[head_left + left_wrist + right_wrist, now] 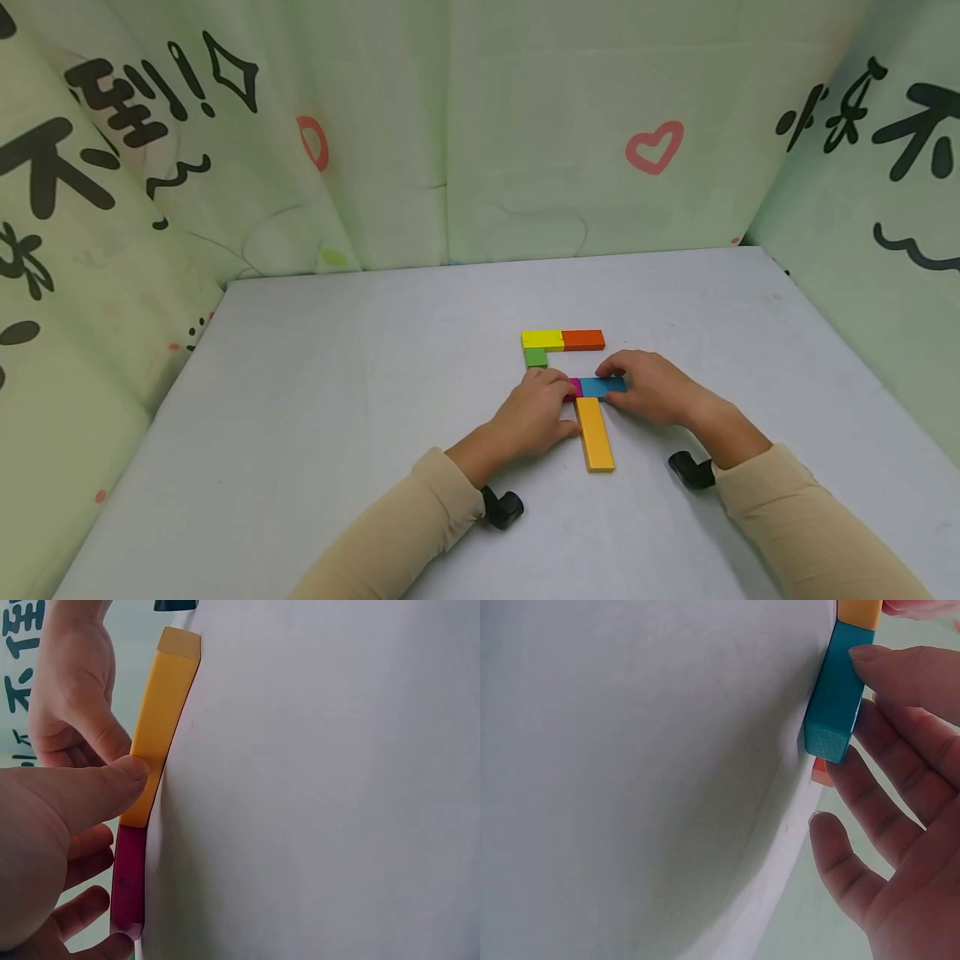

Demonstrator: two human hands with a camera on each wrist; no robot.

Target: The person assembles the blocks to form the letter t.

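Flat coloured wooden blocks lie end to end and corner to corner on the white table. My left hand [531, 414] rests over a magenta block [129, 877], its fingers at the block's far side and end. The left thumb touches the side of an orange-yellow block [596, 435], which runs toward me from the row. Thumb and fingers of my right hand [658, 388] pinch a blue block [602, 387] at its right end; this block adjoins the magenta one. In the head view the left hand covers most of the magenta block.
Beyond the hands, a green block [536, 357] meets a yellow block [542, 340], with a red-orange block [583, 340] at its right end. The white table [337, 417] extends around them. Printed pale green curtains [525, 125] enclose its back and sides.
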